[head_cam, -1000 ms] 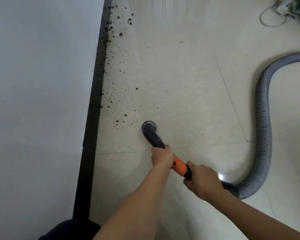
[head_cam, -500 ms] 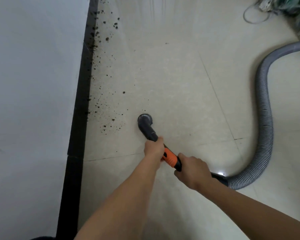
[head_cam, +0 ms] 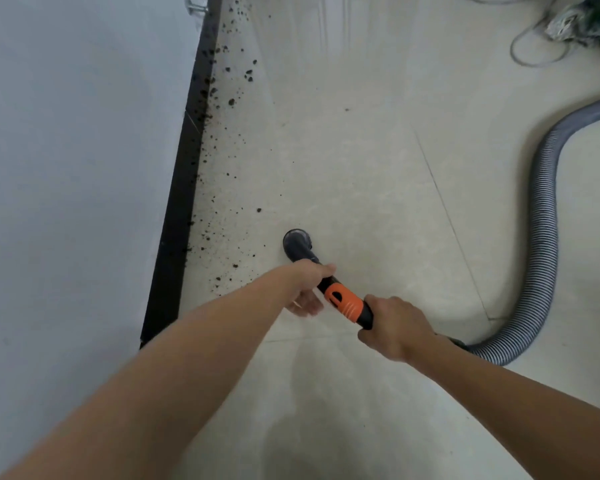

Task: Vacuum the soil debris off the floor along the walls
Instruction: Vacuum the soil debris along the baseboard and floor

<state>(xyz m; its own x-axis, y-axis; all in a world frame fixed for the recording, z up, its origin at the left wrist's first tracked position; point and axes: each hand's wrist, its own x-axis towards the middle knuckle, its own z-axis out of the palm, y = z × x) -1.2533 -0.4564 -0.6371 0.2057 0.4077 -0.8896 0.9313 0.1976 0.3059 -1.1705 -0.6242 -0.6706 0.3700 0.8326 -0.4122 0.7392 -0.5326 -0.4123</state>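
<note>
Lying left of the wand [head_cam: 343, 303] and perhaps-loosened fingers [head_cam: 305, 303]: soil debris [head_cam: 235, 266].

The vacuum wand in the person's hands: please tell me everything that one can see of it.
The vacuum wand is a black tube with an orange ribbed collar and a round dark grey nozzle at its tip, plastic by the look. It slants down to the tiled floor, nozzle right of the soil debris. The right hand grips its rear, where a grey ribbed hose joins. The left hand lies on the tube ahead of the collar, fingers blurred.
</note>
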